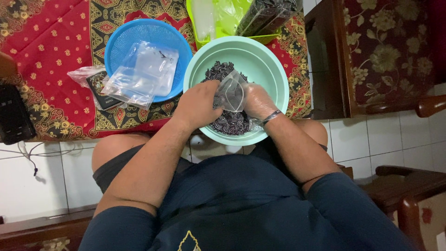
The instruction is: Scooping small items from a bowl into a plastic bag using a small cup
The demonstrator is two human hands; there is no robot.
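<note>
The small clear bag sits between my two hands, held just above the dark, patterned pieces heaped in the mint-green bowl. My left hand is bare and pinches the bag's near edge; my right hand, in a thin clear glove, grips the bag's other side. Both are closed on the bag — neither is loose.

Everything else I place from that green bowl. Touching its left rim is a blue basket with a pile of empty clear bags lying across it, and a small dark booklet peeks out under that pile. Behind the bowl stands a lime-green tub holding plastic sheets and long dark packs. The bowl rests at the near edge of a low table under a red cloth with gold and black ornament; my knees come up just below it. Far left of the bowl, a black device lies on the cloth with a cable hanging down. To the bowl's right is a wooden chair with a floral cushion — and the floor beneath is white tile.
</note>
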